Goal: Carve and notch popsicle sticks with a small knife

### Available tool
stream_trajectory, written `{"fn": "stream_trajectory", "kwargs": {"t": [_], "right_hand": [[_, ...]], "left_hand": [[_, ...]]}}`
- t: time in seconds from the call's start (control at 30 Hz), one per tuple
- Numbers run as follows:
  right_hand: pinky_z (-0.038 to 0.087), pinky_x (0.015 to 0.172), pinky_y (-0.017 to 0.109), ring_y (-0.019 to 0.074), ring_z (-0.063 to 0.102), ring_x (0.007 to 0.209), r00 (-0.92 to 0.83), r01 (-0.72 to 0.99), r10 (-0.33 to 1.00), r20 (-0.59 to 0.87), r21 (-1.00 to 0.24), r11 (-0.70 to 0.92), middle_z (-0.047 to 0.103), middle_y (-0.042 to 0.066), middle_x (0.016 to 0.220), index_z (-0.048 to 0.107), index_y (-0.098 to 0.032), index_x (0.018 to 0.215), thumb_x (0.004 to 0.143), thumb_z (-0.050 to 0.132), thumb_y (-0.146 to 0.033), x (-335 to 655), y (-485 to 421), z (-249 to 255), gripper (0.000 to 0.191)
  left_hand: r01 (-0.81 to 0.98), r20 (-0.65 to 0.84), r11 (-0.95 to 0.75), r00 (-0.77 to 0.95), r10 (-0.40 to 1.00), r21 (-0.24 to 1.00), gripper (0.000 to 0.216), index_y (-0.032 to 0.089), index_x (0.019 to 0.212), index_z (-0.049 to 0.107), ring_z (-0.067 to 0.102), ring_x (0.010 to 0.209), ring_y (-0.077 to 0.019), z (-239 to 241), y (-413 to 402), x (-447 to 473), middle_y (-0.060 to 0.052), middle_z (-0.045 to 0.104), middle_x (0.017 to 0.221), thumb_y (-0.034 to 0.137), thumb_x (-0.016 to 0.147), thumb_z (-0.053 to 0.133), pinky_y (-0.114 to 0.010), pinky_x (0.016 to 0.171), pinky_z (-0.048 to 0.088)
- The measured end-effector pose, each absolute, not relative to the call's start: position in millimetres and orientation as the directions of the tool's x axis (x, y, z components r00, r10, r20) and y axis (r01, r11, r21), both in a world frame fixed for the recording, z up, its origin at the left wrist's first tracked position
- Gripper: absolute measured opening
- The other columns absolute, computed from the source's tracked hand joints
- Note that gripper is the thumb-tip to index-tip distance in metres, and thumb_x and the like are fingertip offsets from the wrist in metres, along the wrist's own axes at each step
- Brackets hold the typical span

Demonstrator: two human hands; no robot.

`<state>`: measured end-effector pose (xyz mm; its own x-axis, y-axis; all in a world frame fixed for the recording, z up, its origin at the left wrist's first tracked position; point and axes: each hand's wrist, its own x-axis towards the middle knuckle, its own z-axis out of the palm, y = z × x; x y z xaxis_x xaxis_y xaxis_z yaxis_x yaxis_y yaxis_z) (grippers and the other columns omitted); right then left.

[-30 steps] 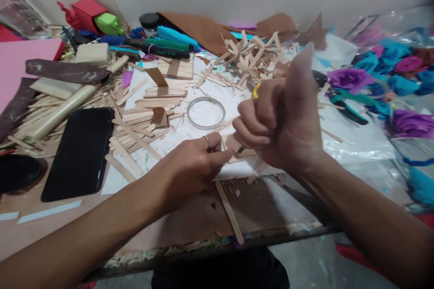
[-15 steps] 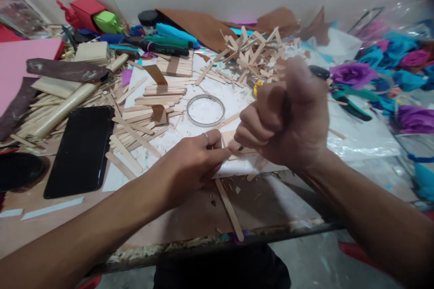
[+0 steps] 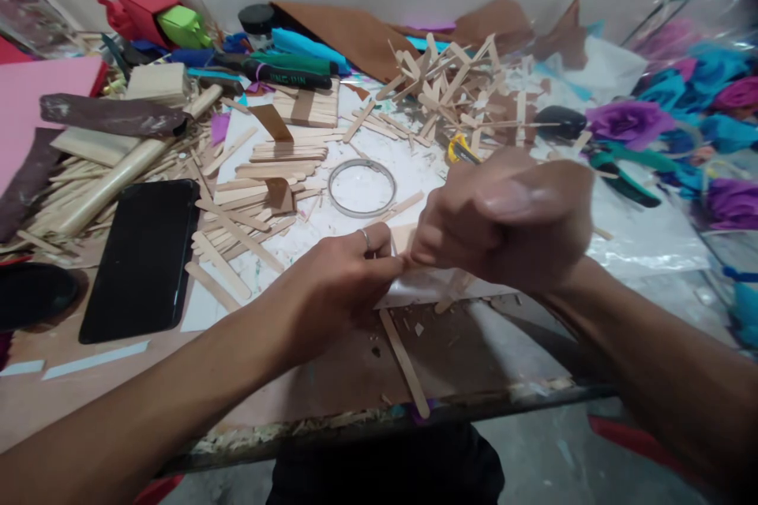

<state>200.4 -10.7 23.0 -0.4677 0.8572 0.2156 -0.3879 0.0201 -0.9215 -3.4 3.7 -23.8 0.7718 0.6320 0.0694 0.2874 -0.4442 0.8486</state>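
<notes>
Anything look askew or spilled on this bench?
Yes. One wooden stick lies apart from the rest, angled with its tip at the table's front edge, so it could get knocked off. At the back, a jumbled heap of sticks looks dumped compared with the tidy bundle beside it.

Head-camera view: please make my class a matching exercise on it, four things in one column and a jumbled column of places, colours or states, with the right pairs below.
Column one
1. Left hand
2. Phone
3. Hoop
4. Lone wooden stick

Column two
A. Grey, lying on the white sheet
B. Pointing to the front edge of the table
C. Wearing a finger ring
D. Black, lying flat left of the loose wooden sticks

Right pairs: 1-C, 2-D, 3-A, 4-B
</notes>
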Motion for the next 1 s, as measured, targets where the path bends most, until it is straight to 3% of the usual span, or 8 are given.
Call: {"fn": "stream_trajectory", "kwargs": {"t": [0.1, 0.23, 0.4, 0.5, 0.6, 0.8, 1.0], "right_hand": [[0.015, 0.043, 0.029, 0.0061, 0.018, 0.041, -0.43, -0.458, 0.875, 0.223, -0.889, 0.001, 0.02, -0.007, 0.046, 0.03, -0.019, 0.047, 0.091, 0.068, -0.029, 194.3, -9.1, 23.1, 0.059], [0.011, 0.036, 0.027, 0.006, 0.012, 0.034, -0.379, -0.522, 0.89, 0.255, -0.853, 0.022, 0.013, -0.007, 0.041, 0.024, -0.02, 0.046, 0.089, 0.063, -0.032, 193.0, -5.5, 27.7, 0.059], [0.01, 0.036, 0.027, 0.0059, 0.01, 0.035, -0.19, -0.48, 0.963, 0.19, -0.874, 0.078, 0.004, -0.007, 0.043, 0.016, -0.019, 0.048, 0.078, 0.078, -0.036, 200.2, -6.4, 39.1, 0.071], [0.009, 0.037, 0.028, 0.0064, 0.012, 0.035, -0.217, -0.46, 0.968, 0.123, -0.888, 0.01, 0.008, -0.007, 0.041, 0.018, -0.018, 0.045, 0.083, 0.076, -0.035, 198.1, -10.3, 40.7, 0.071], [0.009, 0.035, 0.027, 0.0057, 0.012, 0.034, -0.294, -0.491, 0.938, 0.184, -0.871, 0.017, 0.011, -0.006, 0.04, 0.02, -0.017, 0.044, 0.084, 0.073, -0.035, 193.2, -12.5, 36.9, 0.068], [0.018, 0.043, 0.031, 0.007, 0.017, 0.038, -0.332, -0.358, 0.935, 0.128, -0.934, 0.0, 0.015, -0.006, 0.043, 0.022, -0.017, 0.044, 0.089, 0.068, -0.038, 193.0, -18.0, 36.3, 0.068], [0.017, 0.046, 0.033, 0.0101, 0.018, 0.045, -0.335, -0.233, 0.933, 0.133, -0.971, 0.054, 0.02, -0.006, 0.052, 0.03, -0.022, 0.047, 0.087, 0.064, -0.026, 188.1, -21.0, 27.5, 0.052]], "left_hand": [[0.275, 0.103, -0.55, 0.823, 0.559, 0.789, 0.012, 0.017, 0.093, 0.071, 0.055, 0.078, -0.0156, -23.0, 7.3, -5.5, -0.007, 0.063, 0.096, 0.023, 0.095, 0.06, -0.027, 0.07, 0.044], [0.28, 0.155, -0.703, 0.86, 0.487, 0.654, 0.018, 0.019, 0.103, 0.073, 0.049, 0.07, -0.0127, -23.0, 10.9, -5.3, -0.004, 0.058, 0.09, 0.022, 0.1, 0.055, -0.026, 0.065, 0.038], [0.294, 0.197, -0.742, 0.846, 0.496, 0.602, 0.023, 0.018, 0.109, 0.072, 0.049, 0.07, -0.011, -23.4, 10.7, -3.1, -0.004, 0.058, 0.091, 0.02, 0.104, 0.05, -0.026, 0.064, 0.037], [0.293, 0.17, -0.732, 0.858, 0.486, 0.616, 0.017, 0.016, 0.1, 0.07, 0.046, 0.067, -0.0104, -20.5, 11.7, -3.6, -0.002, 0.054, 0.087, 0.019, 0.101, 0.054, -0.025, 0.061, 0.035], [0.303, 0.115, -0.689, 0.864, 0.49, 0.658, 0.013, 0.016, 0.092, 0.068, 0.044, 0.066, -0.0104, -16.3, 11.4, -4.9, -0.002, 0.05, 0.084, 0.018, 0.097, 0.057, -0.025, 0.059, 0.033], [0.294, 0.06, -0.428, 0.762, 0.644, 0.854, 0.013, 0.02, 0.1, 0.07, 0.048, 0.066, -0.0128, -21.0, 3.6, -0.2, -0.003, 0.058, 0.085, 0.024, 0.096, 0.058, -0.026, 0.06, 0.038], [0.329, 0.086, -0.499, 0.763, 0.641, 0.802, 0.013, 0.019, 0.096, 0.07, 0.052, 0.074, -0.0159, -32.0, 6.6, 0.5, -0.003, 0.063, 0.09, 0.028, 0.089, 0.065, -0.028, 0.064, 0.041]]}}
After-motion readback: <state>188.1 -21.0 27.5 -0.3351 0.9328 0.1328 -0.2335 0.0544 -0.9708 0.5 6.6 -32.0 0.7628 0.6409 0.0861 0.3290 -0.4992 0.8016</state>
